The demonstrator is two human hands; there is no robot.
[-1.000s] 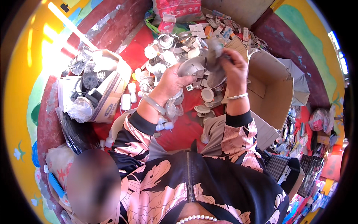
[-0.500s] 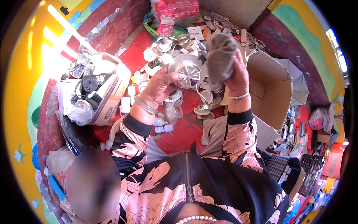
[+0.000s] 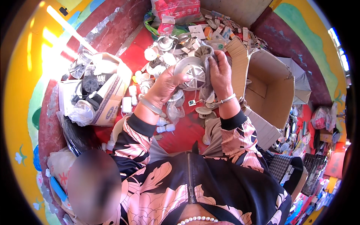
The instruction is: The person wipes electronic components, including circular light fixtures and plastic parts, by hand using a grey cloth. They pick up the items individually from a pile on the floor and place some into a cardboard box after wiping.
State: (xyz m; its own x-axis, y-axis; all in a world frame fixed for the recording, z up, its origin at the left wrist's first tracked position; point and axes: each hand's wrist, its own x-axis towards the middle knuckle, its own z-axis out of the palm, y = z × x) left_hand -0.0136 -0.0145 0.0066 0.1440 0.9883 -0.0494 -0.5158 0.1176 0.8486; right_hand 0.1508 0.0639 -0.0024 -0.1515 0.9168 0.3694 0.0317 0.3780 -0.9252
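In front of me my left hand [image 3: 164, 85] grips a round white lamp housing [image 3: 195, 76] by its left side, the thumb lying over its spoked, vented back. My right hand [image 3: 221, 73] is closed on a grey-brown cloth [image 3: 205, 54], pressing it against the housing's right rim. Part of the cloth hangs below the fingers along that edge. My right fingertips are partly hidden in the cloth. Beneath and beyond my hands lies a heap of round lamp fittings [image 3: 166, 42].
An open cardboard box [image 3: 275, 67] stands at my right. At my left, another cardboard box [image 3: 112, 103] holds black and clear parts. White bulbs [image 3: 165, 128] lie on the red sheet [image 3: 183, 138]. Small cartons [image 3: 225, 32] and a red printed bag [image 3: 178, 9] are at the back.
My right hand has come down and left with the cloth, from above and beside the lamp housing onto its rim. The housing has shifted slightly right and turned in my left hand.
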